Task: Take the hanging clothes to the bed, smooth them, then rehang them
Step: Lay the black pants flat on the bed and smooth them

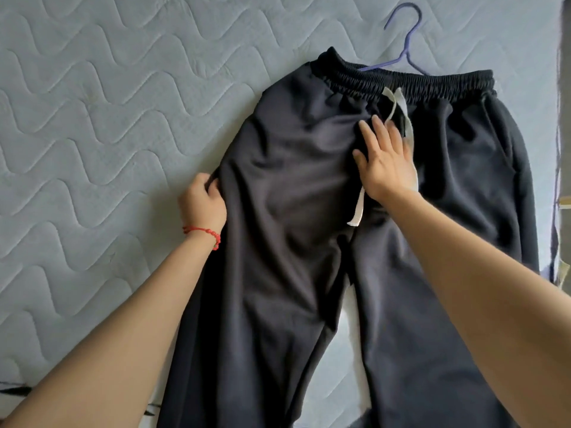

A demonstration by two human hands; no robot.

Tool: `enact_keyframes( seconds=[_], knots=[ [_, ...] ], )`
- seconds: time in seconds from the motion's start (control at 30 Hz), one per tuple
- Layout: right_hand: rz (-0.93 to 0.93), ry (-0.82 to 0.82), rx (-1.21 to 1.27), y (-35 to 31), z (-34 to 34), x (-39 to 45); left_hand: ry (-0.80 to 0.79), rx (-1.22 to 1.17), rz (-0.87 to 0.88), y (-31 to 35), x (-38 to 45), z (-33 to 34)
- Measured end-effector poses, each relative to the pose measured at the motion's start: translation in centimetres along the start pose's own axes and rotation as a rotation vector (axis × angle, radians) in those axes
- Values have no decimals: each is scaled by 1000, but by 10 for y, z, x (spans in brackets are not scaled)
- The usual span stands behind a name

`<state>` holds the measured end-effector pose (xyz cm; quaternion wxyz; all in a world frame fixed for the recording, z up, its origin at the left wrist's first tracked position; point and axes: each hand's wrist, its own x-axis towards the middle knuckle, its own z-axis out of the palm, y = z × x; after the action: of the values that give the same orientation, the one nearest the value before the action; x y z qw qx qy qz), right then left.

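dark trousers (309,227) already on the bed (92,118), purple hanger (404,38) tucked in the waistband; smoothing underway, creases remain. left hand (202,200) pinches the side seam, right hand (386,159) lies flat, fingers straight, pressing near the drawstring (360,208). rehanging looks yet to come

Black sweatpants (293,211) lie spread front-up on the quilted grey bed (92,103), elastic waistband at the far end, legs running toward the viewer and parted below the crotch. A white drawstring (360,205) trails down the middle, and the left leg's fabric is rumpled. A purple hanger (408,35) lies on the bed, hook showing beyond the waistband.
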<state>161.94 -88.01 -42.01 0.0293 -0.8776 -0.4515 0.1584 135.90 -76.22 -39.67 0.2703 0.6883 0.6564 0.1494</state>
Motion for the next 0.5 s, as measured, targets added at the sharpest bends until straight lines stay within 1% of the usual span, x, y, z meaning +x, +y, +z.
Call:
enact_keyframes(
  seconds=[0.1, 0.17, 0.2, 0.27, 0.37, 0.43, 0.5],
  knots=[
    [37, 73, 29, 12, 3, 1, 164, -37, 92, 5, 8, -14],
    [75, 96, 47, 19, 3, 2, 221, -40, 124, 13, 10, -17],
    [93, 102, 56, 21, 3, 2, 227, -43, 111, 15, 11, -16],
    [125, 110, 74, 23, 5, 3, 161, -12, 36, 13, 14, -10],
    [139, 124, 112, 23, 7, 5, -70, 121, -72, -1, 19, 2],
    [139, 131, 128, 22, 5, 5, -144, 145, -79, -3, 22, 4],
    [159, 178, 125, 19, 0, 6, -168, 123, -52, 0, 24, 6]
  ],
)
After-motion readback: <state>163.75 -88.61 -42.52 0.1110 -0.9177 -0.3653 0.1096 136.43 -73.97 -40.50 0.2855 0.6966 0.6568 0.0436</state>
